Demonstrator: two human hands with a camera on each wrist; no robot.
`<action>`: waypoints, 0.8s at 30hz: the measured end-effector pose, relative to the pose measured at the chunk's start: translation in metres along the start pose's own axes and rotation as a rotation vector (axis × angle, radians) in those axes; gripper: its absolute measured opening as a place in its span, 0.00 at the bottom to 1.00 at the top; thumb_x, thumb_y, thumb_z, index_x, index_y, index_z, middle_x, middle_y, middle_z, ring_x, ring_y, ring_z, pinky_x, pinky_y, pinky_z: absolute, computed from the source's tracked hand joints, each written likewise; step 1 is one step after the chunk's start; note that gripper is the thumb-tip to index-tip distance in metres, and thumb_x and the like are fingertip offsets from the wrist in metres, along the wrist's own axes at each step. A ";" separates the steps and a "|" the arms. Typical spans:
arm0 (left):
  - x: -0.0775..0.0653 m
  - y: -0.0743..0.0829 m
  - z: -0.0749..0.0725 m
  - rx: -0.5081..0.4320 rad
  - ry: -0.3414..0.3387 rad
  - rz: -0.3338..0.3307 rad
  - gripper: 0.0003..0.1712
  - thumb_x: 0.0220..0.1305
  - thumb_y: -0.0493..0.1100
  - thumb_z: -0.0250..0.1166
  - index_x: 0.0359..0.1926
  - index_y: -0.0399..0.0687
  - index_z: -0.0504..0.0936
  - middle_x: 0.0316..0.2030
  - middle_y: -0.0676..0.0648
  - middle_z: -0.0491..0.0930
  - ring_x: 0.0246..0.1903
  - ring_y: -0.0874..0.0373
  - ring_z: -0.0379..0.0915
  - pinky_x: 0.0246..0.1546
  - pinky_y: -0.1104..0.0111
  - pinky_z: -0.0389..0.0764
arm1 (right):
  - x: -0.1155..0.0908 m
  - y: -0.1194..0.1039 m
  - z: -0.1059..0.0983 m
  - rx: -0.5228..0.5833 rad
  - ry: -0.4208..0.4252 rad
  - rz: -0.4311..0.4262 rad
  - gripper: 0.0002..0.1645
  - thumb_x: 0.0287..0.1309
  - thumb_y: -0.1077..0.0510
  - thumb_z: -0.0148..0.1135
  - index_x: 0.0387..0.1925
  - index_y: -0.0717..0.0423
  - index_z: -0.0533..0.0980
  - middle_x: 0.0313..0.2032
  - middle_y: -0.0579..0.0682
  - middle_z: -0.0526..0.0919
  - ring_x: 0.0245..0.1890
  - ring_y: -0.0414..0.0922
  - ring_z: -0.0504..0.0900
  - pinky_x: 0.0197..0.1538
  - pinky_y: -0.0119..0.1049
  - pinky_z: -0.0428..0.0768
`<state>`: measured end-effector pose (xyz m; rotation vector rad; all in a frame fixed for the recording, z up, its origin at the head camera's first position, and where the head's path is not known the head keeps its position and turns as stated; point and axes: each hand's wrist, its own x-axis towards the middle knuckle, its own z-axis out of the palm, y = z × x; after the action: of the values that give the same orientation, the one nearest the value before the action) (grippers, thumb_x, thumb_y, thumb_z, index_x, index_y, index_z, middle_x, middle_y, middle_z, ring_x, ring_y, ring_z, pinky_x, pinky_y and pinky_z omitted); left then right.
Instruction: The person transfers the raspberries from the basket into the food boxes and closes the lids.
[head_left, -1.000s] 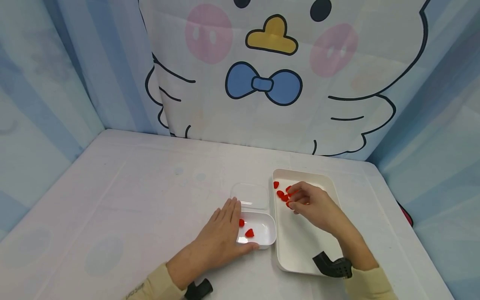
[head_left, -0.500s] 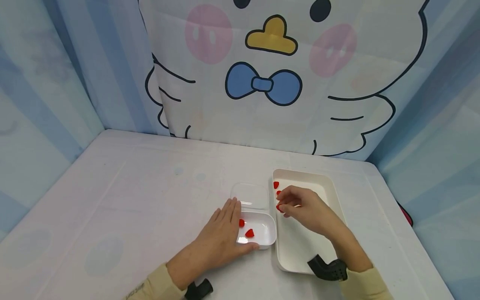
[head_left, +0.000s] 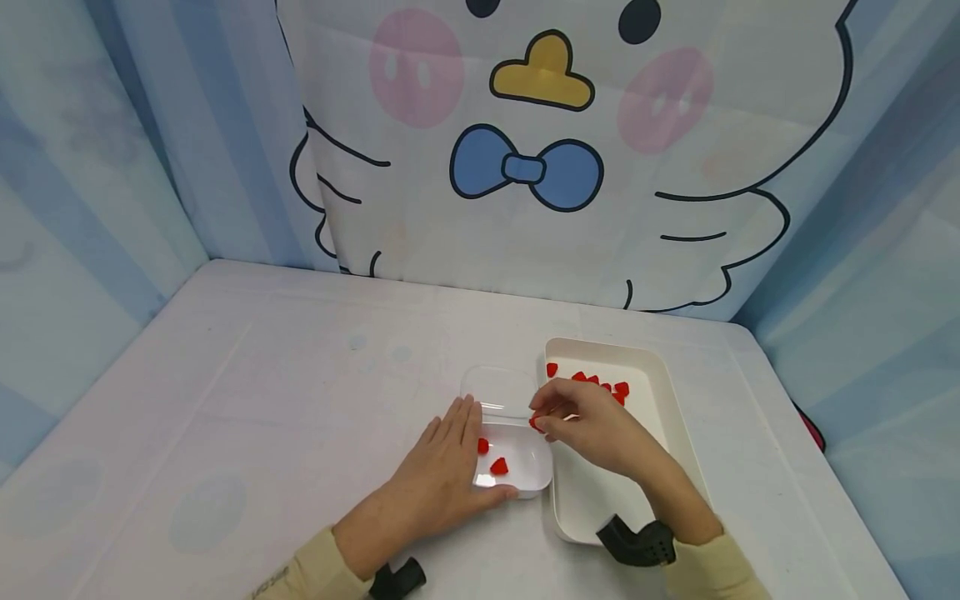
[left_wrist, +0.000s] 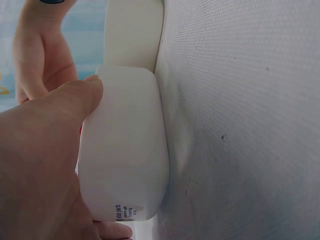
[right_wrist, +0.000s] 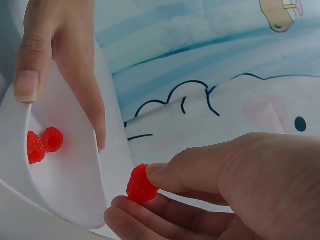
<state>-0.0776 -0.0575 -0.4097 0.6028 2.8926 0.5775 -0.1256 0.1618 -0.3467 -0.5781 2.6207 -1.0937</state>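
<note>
My right hand (head_left: 585, 421) pinches a raspberry (right_wrist: 142, 183) between thumb and fingertips, over the tray's left edge beside a small white plastic container (head_left: 531, 460). Inside that container lie two raspberries (head_left: 499, 467), one partly behind my left hand (head_left: 438, 471). My left hand holds the container from its left side, thumb (left_wrist: 92, 92) on the near rim and a finger along the opposite rim, as the right wrist view shows. More raspberries (head_left: 621, 388) lie at the far end of a cream tray (head_left: 600, 508), some partly hidden by my right hand.
A clear plastic lid (head_left: 498, 390) lies just behind the container. The tray stands right against the container's right side on the white-covered table (head_left: 300, 400). Printed fabric (head_left: 525, 242) hangs at the back, with blue curtains at both sides.
My right hand has moved left from the raspberries in the tray towards the container, carrying one raspberry. More of the tray's raspberries now show behind it. My left hand and the container have stayed put.
</note>
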 end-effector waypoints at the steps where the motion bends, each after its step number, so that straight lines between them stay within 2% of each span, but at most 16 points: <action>1: 0.000 0.000 0.000 0.001 0.000 0.001 0.64 0.58 0.76 0.58 0.77 0.35 0.47 0.77 0.37 0.49 0.77 0.43 0.45 0.73 0.47 0.59 | 0.000 -0.001 0.001 -0.004 -0.002 -0.004 0.08 0.61 0.65 0.61 0.42 0.59 0.80 0.36 0.48 0.84 0.36 0.41 0.83 0.39 0.28 0.83; 8: 0.000 0.000 -0.001 -0.006 -0.012 -0.003 0.64 0.58 0.77 0.57 0.77 0.36 0.47 0.77 0.37 0.49 0.77 0.43 0.44 0.73 0.47 0.59 | 0.003 -0.002 0.011 -0.028 -0.023 -0.022 0.08 0.62 0.63 0.63 0.42 0.57 0.80 0.36 0.47 0.84 0.37 0.41 0.82 0.40 0.27 0.83; 18: 0.001 0.002 -0.001 -0.009 -0.008 -0.017 0.65 0.57 0.77 0.58 0.77 0.37 0.47 0.77 0.38 0.50 0.77 0.43 0.45 0.73 0.46 0.58 | 0.003 -0.004 0.024 -0.068 -0.039 -0.028 0.07 0.60 0.63 0.64 0.41 0.55 0.81 0.36 0.44 0.84 0.38 0.39 0.82 0.47 0.34 0.84; 24: 0.001 0.003 -0.001 0.058 0.007 -0.035 0.66 0.55 0.80 0.56 0.77 0.37 0.48 0.77 0.39 0.51 0.77 0.43 0.45 0.73 0.42 0.55 | 0.002 -0.006 0.029 -0.088 -0.039 -0.032 0.07 0.59 0.64 0.65 0.40 0.56 0.81 0.35 0.44 0.84 0.36 0.39 0.82 0.46 0.34 0.85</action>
<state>-0.0777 -0.0550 -0.4073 0.5579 2.9287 0.4941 -0.1153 0.1389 -0.3630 -0.6547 2.6450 -0.9704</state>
